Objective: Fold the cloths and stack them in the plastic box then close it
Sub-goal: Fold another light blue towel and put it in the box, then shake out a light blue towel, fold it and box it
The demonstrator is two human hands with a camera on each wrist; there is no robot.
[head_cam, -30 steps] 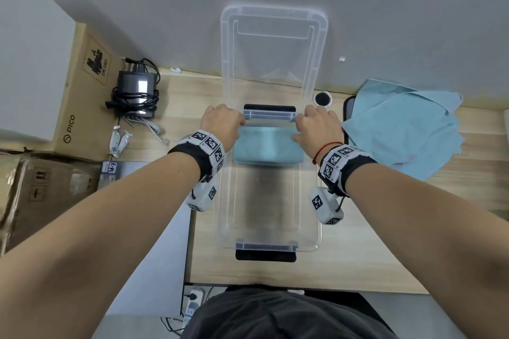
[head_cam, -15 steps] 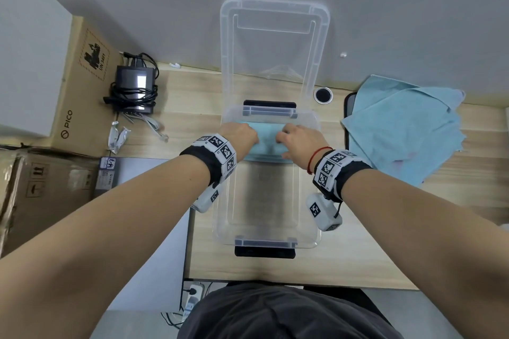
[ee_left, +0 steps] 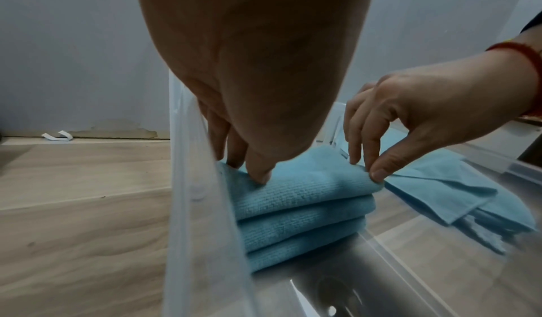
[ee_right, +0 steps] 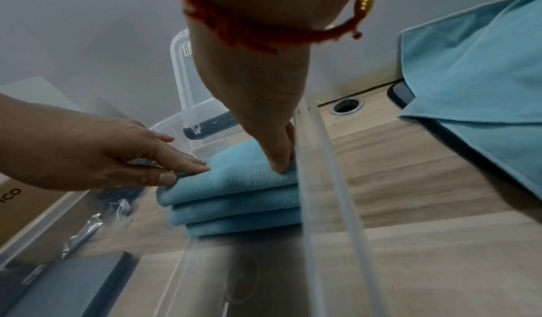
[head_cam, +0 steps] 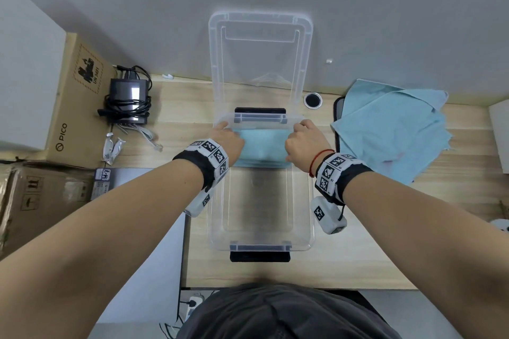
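Observation:
A clear plastic box (head_cam: 309, 228) stands lengthwise on the wooden desk, and its lid (head_cam: 260, 36) leans upright against the wall behind it. Three folded blue cloths (head_cam: 263, 148) (ee_left: 293, 208) (ee_right: 234, 196) lie stacked at the box's far end. My left hand (head_cam: 228, 137) (ee_left: 252, 166) (ee_right: 179, 171) rests on the top cloth's left end with straight fingers. My right hand (head_cam: 305, 143) (ee_left: 366, 166) (ee_right: 281, 159) pinches the top cloth's right corner between thumb and fingers, against the box wall. Unfolded blue cloths (head_cam: 391, 129) (ee_right: 475, 66) lie heaped on the desk to the right.
A cardboard box (head_cam: 80, 96), a charger with coiled cables (head_cam: 128, 99) and small sachets (head_cam: 113, 146) sit to the left. A cable hole (head_cam: 313, 100) is behind the box on the right. A black latch (head_cam: 260, 256) sticks out at the box's near end.
Half a second ago both hands were close together on the middle of the top cloth. They have since slid apart to its left and right ends.

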